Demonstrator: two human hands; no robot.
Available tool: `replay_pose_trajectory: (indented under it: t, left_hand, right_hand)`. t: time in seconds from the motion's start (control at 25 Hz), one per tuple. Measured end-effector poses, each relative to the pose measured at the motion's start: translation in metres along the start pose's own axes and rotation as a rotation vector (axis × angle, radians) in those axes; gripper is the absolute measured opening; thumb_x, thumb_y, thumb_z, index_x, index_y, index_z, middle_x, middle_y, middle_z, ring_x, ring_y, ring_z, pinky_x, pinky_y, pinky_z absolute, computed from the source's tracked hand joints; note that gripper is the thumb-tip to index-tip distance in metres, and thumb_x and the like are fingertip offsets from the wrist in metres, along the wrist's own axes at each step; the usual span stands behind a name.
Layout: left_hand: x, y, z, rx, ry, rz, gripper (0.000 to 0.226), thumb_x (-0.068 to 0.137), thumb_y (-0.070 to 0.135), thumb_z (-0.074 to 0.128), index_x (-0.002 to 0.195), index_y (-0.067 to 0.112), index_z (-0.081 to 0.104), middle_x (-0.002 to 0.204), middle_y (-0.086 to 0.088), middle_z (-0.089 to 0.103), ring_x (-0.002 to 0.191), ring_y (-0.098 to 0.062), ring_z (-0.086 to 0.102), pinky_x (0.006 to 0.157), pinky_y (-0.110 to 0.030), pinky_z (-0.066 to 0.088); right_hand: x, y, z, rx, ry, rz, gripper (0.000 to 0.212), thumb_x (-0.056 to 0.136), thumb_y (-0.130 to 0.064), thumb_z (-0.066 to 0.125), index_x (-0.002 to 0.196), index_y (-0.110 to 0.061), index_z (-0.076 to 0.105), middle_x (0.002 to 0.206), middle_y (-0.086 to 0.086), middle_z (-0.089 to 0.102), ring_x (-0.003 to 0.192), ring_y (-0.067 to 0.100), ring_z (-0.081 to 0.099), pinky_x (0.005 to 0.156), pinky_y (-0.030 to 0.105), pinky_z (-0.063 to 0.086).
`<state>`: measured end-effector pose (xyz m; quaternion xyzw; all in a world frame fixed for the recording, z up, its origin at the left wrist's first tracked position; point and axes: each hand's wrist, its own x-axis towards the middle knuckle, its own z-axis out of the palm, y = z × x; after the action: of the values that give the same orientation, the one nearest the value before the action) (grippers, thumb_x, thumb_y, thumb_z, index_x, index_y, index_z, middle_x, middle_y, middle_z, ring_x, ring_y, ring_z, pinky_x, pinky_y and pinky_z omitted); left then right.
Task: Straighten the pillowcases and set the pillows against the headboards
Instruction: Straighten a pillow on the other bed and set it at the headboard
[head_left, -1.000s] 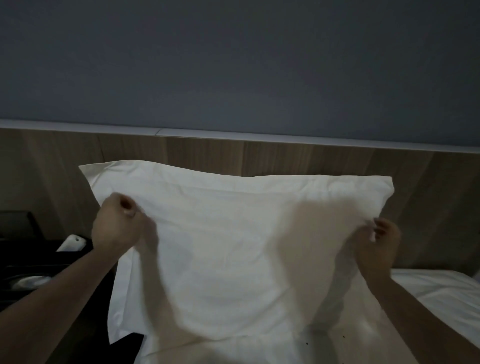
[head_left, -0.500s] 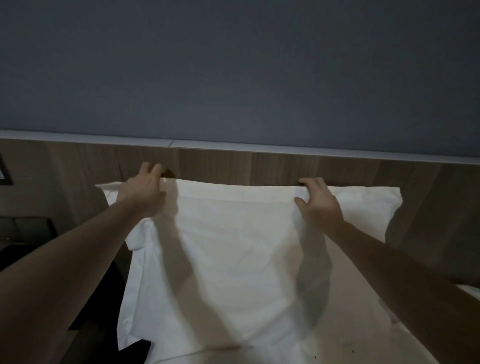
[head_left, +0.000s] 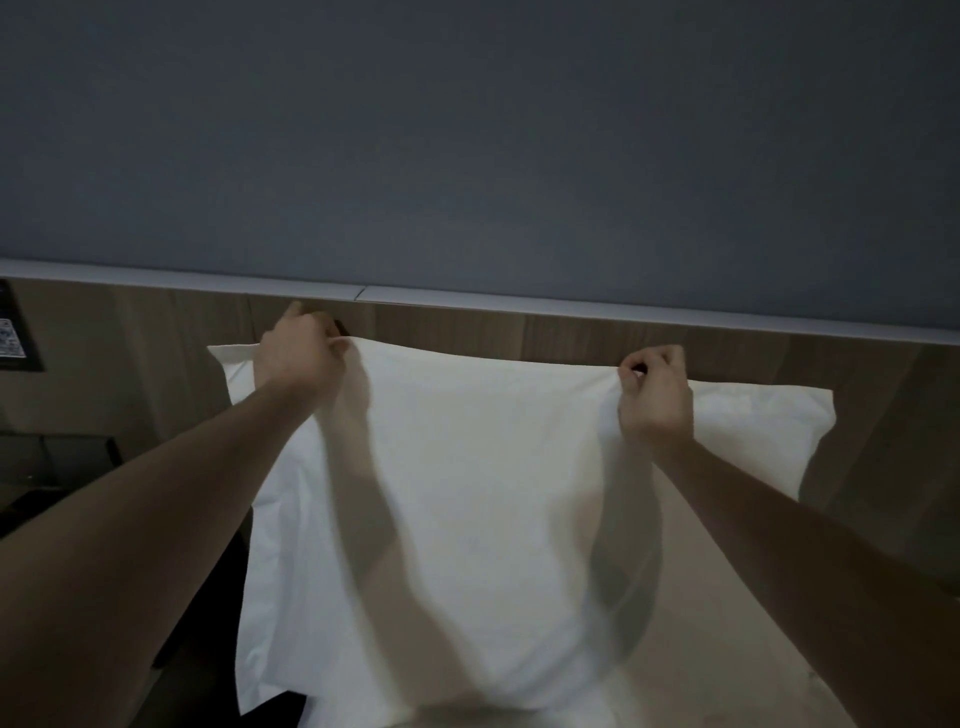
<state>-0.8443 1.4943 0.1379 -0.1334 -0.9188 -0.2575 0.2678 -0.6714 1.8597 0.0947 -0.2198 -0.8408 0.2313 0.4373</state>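
Pillow (head_left: 478, 499), white, in white pillowcase with flat border, stands upright at the head of the bed against the wooden headboard (head_left: 519, 335), its top edge just below the headboard's pale top rail (head_left: 571, 306). Left hand (head_left: 298, 353) grips the top edge near the left corner, fingers curled over it; right hand (head_left: 657, 397) pinches the top edge right of centre, fingers curled on the fabric.

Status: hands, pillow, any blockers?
Left hand and right hand grip pillow top edge. Pillow upright at wooden headboard. No blockers seen.
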Motion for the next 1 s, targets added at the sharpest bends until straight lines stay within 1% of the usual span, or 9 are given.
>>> replay_pose_trajectory:
  t: [0.12,0.2,0.32,0.4,0.48,0.64,0.72,0.84,1.0]
  left_hand:
    - [-0.027,-0.012,0.005,-0.162,0.06,0.026,0.03,0.094,0.025,0.065,0.123,0.016,0.061,0.141,-0.011,0.046,0.106,-0.041,0.064,0.081,-0.047,0.056]
    - [-0.066,-0.028,0.012,-0.21,0.04,0.179,0.048,0.094,0.033,0.067,0.137,0.016,0.054,0.15,-0.01,0.041,0.123,-0.036,0.058,0.094,-0.048,0.054]
    - [-0.13,-0.052,0.031,-0.05,-0.185,0.428,0.068,0.098,0.051,0.053,0.158,0.022,0.037,0.168,-0.01,0.028,0.151,-0.032,0.033,0.12,-0.051,0.035]
    - [-0.153,-0.062,0.042,0.122,-0.391,0.456,0.079,0.098,0.059,0.042,0.166,0.03,0.012,0.175,-0.003,0.001,0.161,-0.029,0.005,0.128,-0.052,0.017]
    - [-0.155,-0.065,0.047,0.189,-0.47,0.408,0.085,0.099,0.057,0.043,0.165,0.034,-0.006,0.173,0.001,-0.017,0.161,-0.028,-0.013,0.13,-0.053,0.008]
    - [-0.163,-0.055,0.042,0.208,-0.385,0.518,0.086,0.097,0.043,0.046,0.166,0.027,-0.003,0.174,-0.007,-0.015,0.16,-0.035,-0.012,0.129,-0.055,0.01]
    - [-0.178,-0.054,0.048,0.289,-0.422,0.655,0.09,0.092,0.04,0.05,0.167,0.024,0.002,0.175,-0.007,-0.01,0.16,-0.036,-0.007,0.129,-0.055,0.011]
    - [-0.184,-0.061,0.047,0.37,-0.437,0.607,0.105,0.081,0.034,0.067,0.167,0.023,0.007,0.175,-0.01,0.002,0.159,-0.04,0.006,0.125,-0.058,0.022]
    - [-0.202,-0.068,0.039,0.366,-0.508,0.714,0.105,0.073,0.028,0.065,0.166,0.023,0.016,0.175,-0.008,0.003,0.159,-0.035,0.007,0.128,-0.051,0.015]
  right_hand:
    - [-0.026,-0.001,0.009,0.096,0.085,-0.136,0.009,0.093,-0.007,0.066,0.102,-0.007,0.065,0.119,0.011,0.054,0.096,0.022,0.06,0.094,0.041,0.053]
    - [-0.059,0.005,0.018,0.071,0.022,-0.277,0.022,0.09,-0.012,0.069,0.112,-0.008,0.066,0.126,0.012,0.056,0.117,0.027,0.057,0.108,0.038,0.045]
    - [-0.107,0.019,0.033,-0.076,-0.131,-0.341,0.044,0.093,-0.034,0.062,0.132,-0.016,0.065,0.15,0.008,0.052,0.14,0.026,0.046,0.121,0.045,0.034]
    - [-0.124,0.028,0.044,-0.195,-0.179,-0.332,0.055,0.095,-0.047,0.051,0.142,-0.019,0.06,0.159,0.007,0.046,0.147,0.03,0.042,0.123,0.053,0.029]
    - [-0.128,0.029,0.048,-0.252,-0.207,-0.281,0.062,0.096,-0.053,0.045,0.149,-0.022,0.055,0.164,0.006,0.041,0.152,0.034,0.037,0.124,0.058,0.024]
    - [-0.145,0.008,0.051,-0.196,-0.212,-0.281,0.063,0.097,-0.052,0.05,0.155,-0.027,0.048,0.168,0.001,0.036,0.156,0.032,0.03,0.125,0.058,0.02]
    - [-0.162,-0.002,0.056,-0.183,-0.264,-0.338,0.064,0.097,-0.05,0.056,0.157,-0.03,0.045,0.17,-0.002,0.032,0.159,0.028,0.026,0.127,0.058,0.017]
    - [-0.175,-0.003,0.058,-0.221,-0.313,-0.347,0.066,0.098,-0.05,0.056,0.159,-0.033,0.039,0.173,-0.005,0.026,0.161,0.026,0.021,0.129,0.056,0.013]
    - [-0.189,0.003,0.05,-0.194,-0.333,-0.395,0.067,0.097,-0.045,0.06,0.159,-0.032,0.038,0.173,-0.004,0.025,0.162,0.023,0.017,0.13,0.054,0.012]
